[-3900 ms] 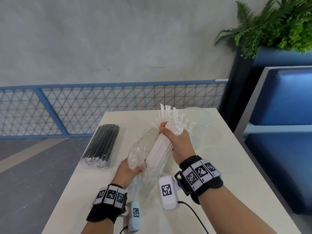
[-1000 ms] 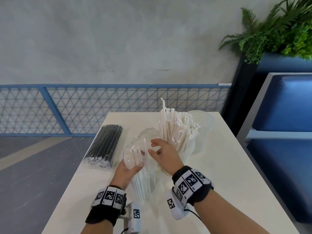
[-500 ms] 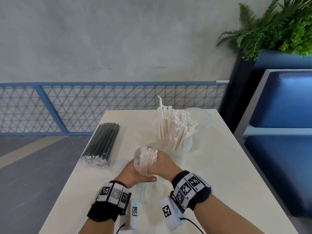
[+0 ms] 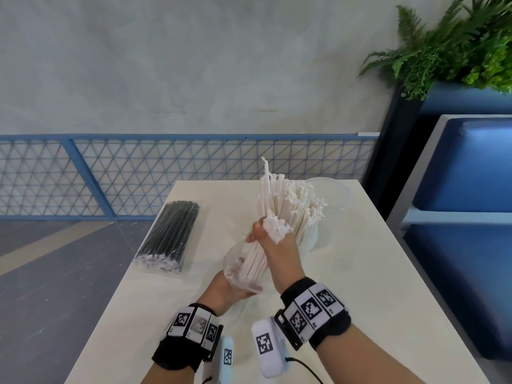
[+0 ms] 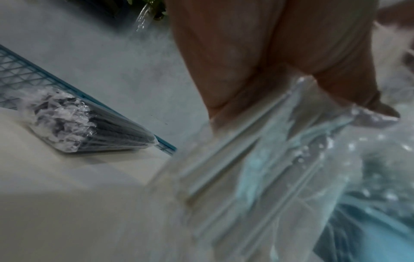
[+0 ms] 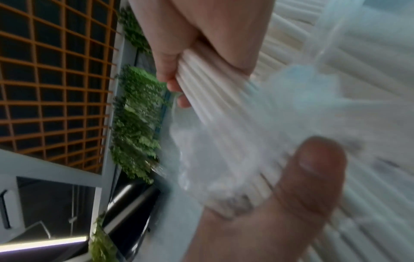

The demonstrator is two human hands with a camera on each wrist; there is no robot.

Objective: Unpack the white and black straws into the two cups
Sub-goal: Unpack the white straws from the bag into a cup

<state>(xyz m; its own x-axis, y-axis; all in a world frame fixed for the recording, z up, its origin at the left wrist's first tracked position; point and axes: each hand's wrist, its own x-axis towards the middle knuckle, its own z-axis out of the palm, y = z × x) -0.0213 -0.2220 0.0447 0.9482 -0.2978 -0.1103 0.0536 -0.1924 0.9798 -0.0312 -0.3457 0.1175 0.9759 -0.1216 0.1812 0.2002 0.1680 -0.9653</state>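
My right hand (image 4: 270, 239) grips a bundle of white straws (image 4: 256, 259) near its top end, half drawn out of a clear plastic bag (image 4: 235, 268). My left hand (image 4: 230, 286) holds the bag's lower part around the straws. In the right wrist view the fingers (image 6: 170, 70) curl round the white straws (image 6: 201, 88). Behind them a clear cup (image 4: 307, 239) stands full of white straws (image 4: 288, 200). A second clear cup (image 4: 336, 195) stands empty further back. The sealed pack of black straws (image 4: 171, 234) lies at the table's left, also visible as a pack of black straws (image 5: 89, 129) in the left wrist view.
The cream table (image 4: 360, 286) has its left edge beside the black pack. A blue mesh railing (image 4: 138, 173) runs behind it. A blue bench (image 4: 468, 173) and a planter with green ferns (image 4: 457, 45) stand to the right.
My right hand closed on the remaining white straws in the bag and pulled them up and away toward the filled cup. My left hand kept hold of the bag low down.
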